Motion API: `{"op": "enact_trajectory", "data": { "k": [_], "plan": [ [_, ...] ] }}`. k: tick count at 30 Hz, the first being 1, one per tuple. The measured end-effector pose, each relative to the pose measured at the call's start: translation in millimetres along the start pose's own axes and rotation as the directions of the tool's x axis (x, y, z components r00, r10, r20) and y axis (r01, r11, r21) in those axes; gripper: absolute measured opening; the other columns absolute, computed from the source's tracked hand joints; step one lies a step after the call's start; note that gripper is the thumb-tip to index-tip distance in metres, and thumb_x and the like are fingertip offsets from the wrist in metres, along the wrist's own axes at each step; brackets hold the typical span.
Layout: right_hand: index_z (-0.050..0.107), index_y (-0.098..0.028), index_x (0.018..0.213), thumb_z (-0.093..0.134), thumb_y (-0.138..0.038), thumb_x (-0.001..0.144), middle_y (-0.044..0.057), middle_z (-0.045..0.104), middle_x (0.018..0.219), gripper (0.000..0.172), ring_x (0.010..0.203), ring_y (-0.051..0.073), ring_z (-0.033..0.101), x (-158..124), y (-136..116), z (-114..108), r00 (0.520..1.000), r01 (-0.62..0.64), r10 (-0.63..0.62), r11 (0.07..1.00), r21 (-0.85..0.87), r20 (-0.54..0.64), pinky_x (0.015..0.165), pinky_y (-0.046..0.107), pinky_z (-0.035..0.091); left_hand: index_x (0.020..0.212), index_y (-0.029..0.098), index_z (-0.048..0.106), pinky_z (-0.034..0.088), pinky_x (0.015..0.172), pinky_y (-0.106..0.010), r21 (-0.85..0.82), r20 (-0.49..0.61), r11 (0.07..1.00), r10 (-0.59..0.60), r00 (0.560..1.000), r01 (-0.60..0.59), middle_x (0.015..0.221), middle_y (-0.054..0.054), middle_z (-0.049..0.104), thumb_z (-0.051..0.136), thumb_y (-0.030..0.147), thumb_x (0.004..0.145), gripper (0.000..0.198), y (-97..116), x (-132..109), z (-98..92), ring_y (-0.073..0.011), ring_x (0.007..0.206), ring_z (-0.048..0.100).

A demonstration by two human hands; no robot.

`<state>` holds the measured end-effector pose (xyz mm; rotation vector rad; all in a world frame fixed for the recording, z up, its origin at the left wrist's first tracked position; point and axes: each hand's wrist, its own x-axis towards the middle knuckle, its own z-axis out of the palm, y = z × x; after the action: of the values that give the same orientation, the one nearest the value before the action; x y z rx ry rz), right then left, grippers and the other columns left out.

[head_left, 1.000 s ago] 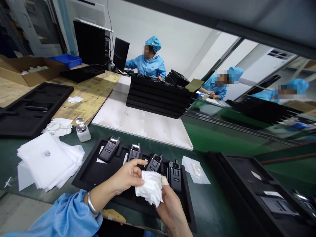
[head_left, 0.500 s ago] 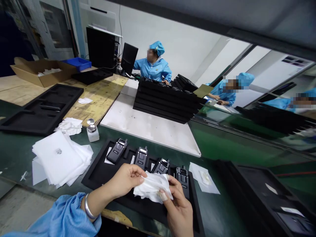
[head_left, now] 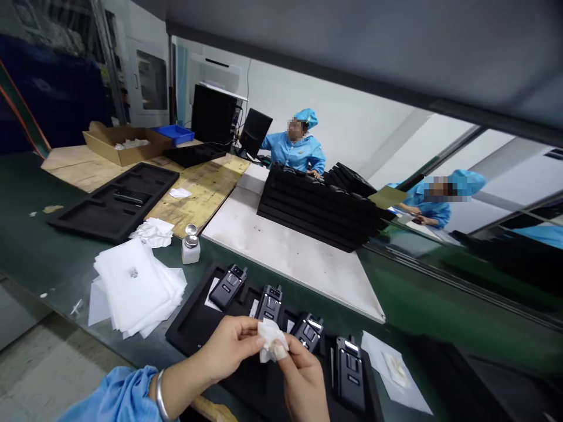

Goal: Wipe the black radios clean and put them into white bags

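Note:
A crumpled white wipe (head_left: 271, 340) is pinched between my left hand (head_left: 231, 346) and my right hand (head_left: 303, 372), both closed on it. It hangs over a black foam tray (head_left: 187, 328). Several black handheld radios lie along that tray: one at the left (head_left: 228, 286), one beside it (head_left: 269, 303), a tilted one (head_left: 308, 332) partly behind my right hand, and one at the right (head_left: 350, 375). Small white papers show beside some radios. My left wrist wears a silver bangle (head_left: 162, 395).
At the left lie a stack of white sheets (head_left: 136, 287), crumpled wipes (head_left: 153, 232) and a pump bottle (head_left: 190, 249). Another foam tray (head_left: 118, 202) lies behind. Stacked black trays (head_left: 321, 205) stand ahead, near a co-worker in blue (head_left: 297, 149). White paper (head_left: 411, 387) lies at right.
The wipe is bunched smaller, and my hands are closer together. The view has shifted, so the bench scene sits lower and further right.

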<state>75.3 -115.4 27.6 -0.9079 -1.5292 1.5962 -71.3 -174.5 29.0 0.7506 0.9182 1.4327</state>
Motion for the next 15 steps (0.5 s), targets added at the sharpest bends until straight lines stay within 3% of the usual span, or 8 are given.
{"op": "enact_trajectory", "data": {
  "k": [3, 6, 10, 15],
  "plan": [
    [0.078, -0.022, 0.091, 0.079, -0.046, 0.074, 0.006, 0.073, 0.082, 0.03, 0.078, 0.022, 0.064, 7.2, 4.6, 7.6, 0.991, -0.136, 0.132, 0.98, 0.143, 0.037, 0.075, 0.034, 0.052, 0.095, 0.011, 0.074, 0.05, 0.076, -0.03, -0.015, -0.098, 0.999, -0.031, 0.995, 0.03, 0.084, -0.009, 0.074, 0.078, 0.05, 0.073, 0.045, -0.8, -0.6, -8.6, -0.0202, 0.078, 0.067],
    [0.078, -0.022, 0.089, 0.079, -0.048, 0.073, 0.007, 0.073, 0.084, 0.03, 0.081, 0.024, 0.064, 11.7, 6.5, 12.1, 0.979, -0.203, 0.191, 0.946, 0.254, 0.071, 0.078, 0.037, 0.052, 0.088, 0.012, 0.074, 0.05, 0.072, -0.028, 0.031, -0.171, 0.999, 0.014, 0.985, -0.009, 0.079, -0.008, 0.074, 0.077, 0.049, 0.073, 0.04, 0.7, -0.7, -15.6, -0.0184, 0.072, 0.065],
    [0.078, -0.023, 0.088, 0.08, -0.049, 0.072, 0.008, 0.073, 0.09, 0.031, 0.087, 0.024, 0.064, 13.0, 10.2, 15.8, 0.98, -0.196, 0.198, 0.936, 0.292, 0.025, 0.079, 0.037, 0.051, 0.086, 0.013, 0.073, 0.049, 0.072, -0.027, 0.093, -0.224, 0.993, 0.09, 0.97, -0.07, 0.078, -0.005, 0.073, 0.075, 0.043, 0.077, 0.031, 4.8, -3.0, -19.0, -0.0169, 0.072, 0.064],
    [0.078, -0.021, 0.076, 0.086, -0.044, 0.064, 0.009, 0.067, 0.117, 0.027, 0.099, 0.025, 0.062, 12.6, 15.7, 21.2, 0.98, -0.194, 0.2, 0.933, 0.303, 0.012, 0.082, 0.033, 0.05, 0.087, 0.015, 0.067, 0.048, 0.067, -0.026, 0.18, -0.193, 0.98, 0.115, 0.974, -0.08, 0.076, -0.003, 0.069, 0.066, 0.035, 0.084, 0.021, 2.6, -5.0, -20.4, -0.0149, 0.068, 0.062]
  ]
}}
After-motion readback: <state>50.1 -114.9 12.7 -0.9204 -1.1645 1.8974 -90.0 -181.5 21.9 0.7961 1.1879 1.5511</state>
